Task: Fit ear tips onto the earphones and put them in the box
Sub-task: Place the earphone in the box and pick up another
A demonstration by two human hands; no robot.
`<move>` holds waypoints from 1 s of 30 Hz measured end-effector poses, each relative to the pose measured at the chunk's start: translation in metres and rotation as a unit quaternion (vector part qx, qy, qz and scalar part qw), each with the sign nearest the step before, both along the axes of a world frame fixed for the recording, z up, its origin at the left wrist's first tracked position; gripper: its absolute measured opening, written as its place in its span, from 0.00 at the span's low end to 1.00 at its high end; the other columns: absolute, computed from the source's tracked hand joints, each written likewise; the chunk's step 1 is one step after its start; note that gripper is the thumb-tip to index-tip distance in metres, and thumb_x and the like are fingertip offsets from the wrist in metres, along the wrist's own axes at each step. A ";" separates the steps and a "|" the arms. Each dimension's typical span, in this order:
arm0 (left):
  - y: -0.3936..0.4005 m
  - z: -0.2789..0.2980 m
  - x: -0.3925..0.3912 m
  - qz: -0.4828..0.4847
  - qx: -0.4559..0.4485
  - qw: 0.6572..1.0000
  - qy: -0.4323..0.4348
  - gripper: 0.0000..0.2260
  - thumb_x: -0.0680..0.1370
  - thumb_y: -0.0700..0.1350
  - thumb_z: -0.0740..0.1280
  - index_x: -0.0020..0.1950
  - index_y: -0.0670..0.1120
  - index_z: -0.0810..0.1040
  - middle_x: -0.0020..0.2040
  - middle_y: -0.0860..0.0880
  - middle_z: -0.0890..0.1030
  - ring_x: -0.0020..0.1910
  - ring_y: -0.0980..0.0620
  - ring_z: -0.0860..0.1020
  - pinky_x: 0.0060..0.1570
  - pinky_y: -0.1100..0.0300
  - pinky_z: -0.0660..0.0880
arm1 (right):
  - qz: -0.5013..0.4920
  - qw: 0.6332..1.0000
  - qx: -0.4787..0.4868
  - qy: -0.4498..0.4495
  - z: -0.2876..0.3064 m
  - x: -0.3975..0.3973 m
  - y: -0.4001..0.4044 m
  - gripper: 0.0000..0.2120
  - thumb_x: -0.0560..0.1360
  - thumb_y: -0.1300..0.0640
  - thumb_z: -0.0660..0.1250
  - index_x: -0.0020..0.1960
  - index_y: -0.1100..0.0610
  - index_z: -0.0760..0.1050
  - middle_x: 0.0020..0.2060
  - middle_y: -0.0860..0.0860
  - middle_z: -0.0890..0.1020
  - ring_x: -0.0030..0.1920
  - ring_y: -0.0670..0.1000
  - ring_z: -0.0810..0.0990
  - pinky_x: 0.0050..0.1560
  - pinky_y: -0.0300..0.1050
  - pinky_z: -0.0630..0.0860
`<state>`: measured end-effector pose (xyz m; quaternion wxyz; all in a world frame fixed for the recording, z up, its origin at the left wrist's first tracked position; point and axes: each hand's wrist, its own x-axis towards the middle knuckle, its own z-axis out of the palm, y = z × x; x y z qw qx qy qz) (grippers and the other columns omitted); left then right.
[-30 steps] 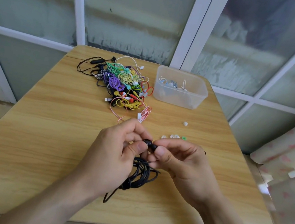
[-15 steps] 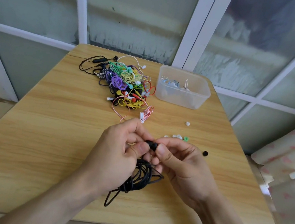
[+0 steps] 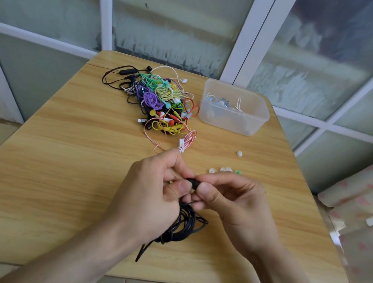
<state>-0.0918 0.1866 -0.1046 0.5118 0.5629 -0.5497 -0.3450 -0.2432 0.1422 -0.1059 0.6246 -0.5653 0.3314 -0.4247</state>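
The wooden desk (image 3: 56,168) is seen from above, its far edge set against a framed glass wall and its near edge bordered by tiled floor. A patterned curtain (image 3: 372,214) hangs close by the right edge, so less room is left for the arms on that side; broad bare wood is left on the left.

At the far middle a heap of coloured earphones (image 3: 160,101) is piled, apparently as the stock not yet fitted. Just beside it to the right a clear plastic box (image 3: 232,122) is stood with its mouth open, and a few pale earphones are already laid inside. It is kept within a forward reach of the hands, with bare desk between.

A coiled black earphone cable (image 3: 184,225) is gathered under the left hand (image 3: 154,193), probably so that the loose cord is kept from trailing; one loop hangs toward the near edge.

The right hand (image 3: 236,205) is brought against the left, and a small black earbud (image 3: 194,182) is pinched between the two grips, each closed on it with thumb and forefinger. The tip is judged to be in the course of being pressed on, though the tip itself cannot be made out.

Loose ear tips (image 3: 224,170), white and one green, are scattered just beyond the right hand, ready to be picked.
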 end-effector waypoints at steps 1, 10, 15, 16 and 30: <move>0.000 0.000 0.000 -0.001 -0.002 1.000 0.000 0.15 0.75 0.30 0.66 0.39 0.50 0.76 0.30 0.51 0.81 0.29 0.56 0.79 0.34 0.67 0.73 | 0.005 1.000 0.022 -0.007 0.000 0.000 0.000 0.05 0.66 0.64 0.71 0.40 0.61 0.84 0.34 0.60 0.84 0.34 0.54 0.84 0.36 0.40 0.80; 0.000 0.001 0.001 -0.009 0.002 1.000 0.022 0.13 0.76 0.29 0.66 0.40 0.48 0.76 0.28 0.53 0.80 0.25 0.59 0.76 0.28 0.69 0.69 | 0.020 0.997 0.060 -0.033 -0.002 -0.002 -0.001 0.06 0.66 0.62 0.72 0.43 0.61 0.82 0.34 0.60 0.83 0.34 0.53 0.84 0.36 0.39 0.80; -0.002 -0.005 0.001 0.046 -0.032 0.997 -0.062 0.13 0.75 0.33 0.68 0.41 0.52 0.76 0.32 0.54 0.82 0.31 0.54 0.80 0.37 0.56 0.78 | -0.022 0.995 -0.068 0.064 0.000 -0.003 0.001 0.07 0.70 0.61 0.71 0.47 0.64 0.80 0.37 0.57 0.85 0.36 0.51 0.85 0.39 0.42 0.80; -0.003 -0.006 0.001 0.053 -0.035 0.996 -0.064 0.13 0.75 0.33 0.68 0.42 0.51 0.76 0.32 0.54 0.82 0.32 0.53 0.81 0.38 0.54 0.78 | -0.022 0.993 -0.083 0.076 0.000 -0.002 0.002 0.07 0.70 0.61 0.71 0.47 0.63 0.80 0.37 0.56 0.86 0.36 0.50 0.84 0.39 0.41 0.79; -0.002 -0.008 0.000 0.042 -0.089 0.991 -0.090 0.12 0.75 0.33 0.69 0.43 0.51 0.75 0.33 0.54 0.83 0.34 0.57 0.83 0.36 0.54 0.79 | -0.066 0.989 -0.096 0.088 -0.002 -0.003 0.003 0.08 0.66 0.60 0.74 0.45 0.61 0.82 0.34 0.53 0.86 0.34 0.47 0.84 0.40 0.39 0.79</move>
